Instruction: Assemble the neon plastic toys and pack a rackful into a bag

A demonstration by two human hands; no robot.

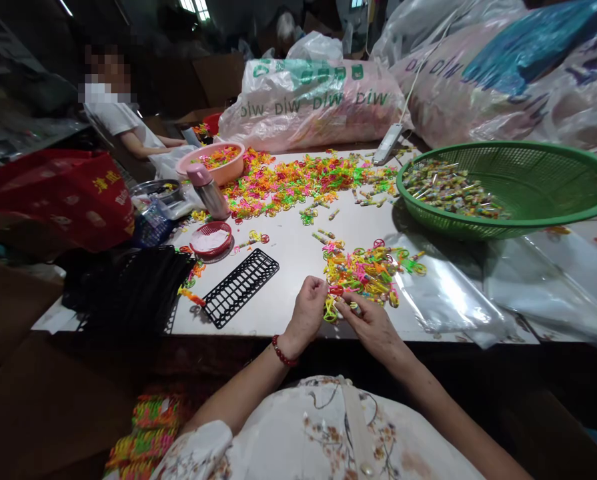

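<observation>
Just right of the black grid tray (241,287), our left hand (307,315) and right hand (371,321) met, fingertips pinched shut on a small neon plastic piece (334,291). The loose neon pile (365,270) lay just beyond them, also right of that tray.

Glossy neon plastic rings (363,273), matt white smooth tabletop (288,247), green woven-look plastic basket (528,200), black moulded plastic grid tray (241,287), shiny clear plastic sheeting (458,300).

A white table (288,257) carries neon plastic pieces (298,180), a green basket (523,175), a black tray (241,287), a pink bowl (218,163) and clear bags (453,293).
</observation>
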